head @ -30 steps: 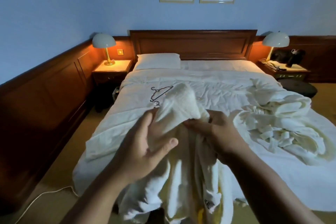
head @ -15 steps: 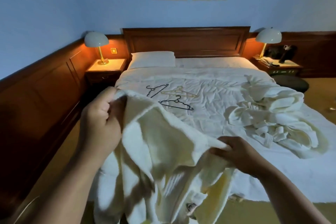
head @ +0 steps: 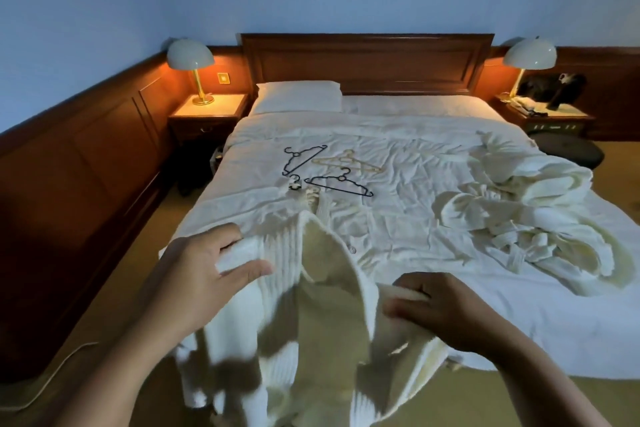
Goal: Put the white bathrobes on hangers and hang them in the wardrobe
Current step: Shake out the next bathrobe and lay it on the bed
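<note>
From the head camera we see our left hand (head: 207, 274) pinching one edge of a white bathrobe (head: 322, 305) between thumb and fingers, and our right hand (head: 440, 308) curled round a fold of the opposite edge. The robe is spread open between them, hanging over the foot of the bed (head: 415, 135). Three hangers (head: 341, 184) lie together mid-bed, well apart from our hands, and more bathrobes sit in a pile (head: 519, 211) to the right. We judge we are finding the collar and shoulders. Next, one hand must let go to fetch a hanger. No wardrobe is in view.
</note>
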The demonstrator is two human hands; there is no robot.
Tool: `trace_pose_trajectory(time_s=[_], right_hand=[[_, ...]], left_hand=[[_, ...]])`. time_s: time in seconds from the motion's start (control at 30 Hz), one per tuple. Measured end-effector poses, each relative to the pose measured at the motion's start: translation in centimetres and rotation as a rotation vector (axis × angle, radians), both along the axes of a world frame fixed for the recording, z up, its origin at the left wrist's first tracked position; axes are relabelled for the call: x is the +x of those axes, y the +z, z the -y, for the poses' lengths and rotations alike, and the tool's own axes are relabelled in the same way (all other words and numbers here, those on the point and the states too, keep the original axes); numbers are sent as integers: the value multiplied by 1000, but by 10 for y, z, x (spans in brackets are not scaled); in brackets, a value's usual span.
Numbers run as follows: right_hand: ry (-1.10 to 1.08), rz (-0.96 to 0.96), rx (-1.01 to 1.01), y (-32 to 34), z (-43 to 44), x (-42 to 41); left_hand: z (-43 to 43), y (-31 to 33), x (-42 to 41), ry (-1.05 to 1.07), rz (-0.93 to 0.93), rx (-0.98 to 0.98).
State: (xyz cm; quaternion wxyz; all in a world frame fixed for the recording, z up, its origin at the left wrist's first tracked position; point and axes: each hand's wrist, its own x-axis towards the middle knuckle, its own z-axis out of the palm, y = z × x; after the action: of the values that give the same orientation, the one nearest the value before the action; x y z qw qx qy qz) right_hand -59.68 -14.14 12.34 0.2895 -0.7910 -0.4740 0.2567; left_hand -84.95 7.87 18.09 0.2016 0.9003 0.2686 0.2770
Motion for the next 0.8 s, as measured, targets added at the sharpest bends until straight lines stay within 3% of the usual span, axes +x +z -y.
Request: trace_pose_trajectory(time_s=[0.1,0.23,0.33,0.47,0.57,0.8], right_hand=[[138,-18,-15,18,-1,-8],[-216,72,320,28,-16,-3],[-333,77,416,32,-26,-1],[-152,9,147,29,-24,-6],[-15,31,1,29,-15,-9],[-263,-111,469,47,-14,0]], left_hand=[[3,2,-10,-50,40,-9],[1,9,-16,-15,60,22],[0,8,-16,-30,59,43],[5,-2,-12,38,-88,-32],[8,-11,-7,27,-61,-52],[-3,-7,5,43,124,23]])
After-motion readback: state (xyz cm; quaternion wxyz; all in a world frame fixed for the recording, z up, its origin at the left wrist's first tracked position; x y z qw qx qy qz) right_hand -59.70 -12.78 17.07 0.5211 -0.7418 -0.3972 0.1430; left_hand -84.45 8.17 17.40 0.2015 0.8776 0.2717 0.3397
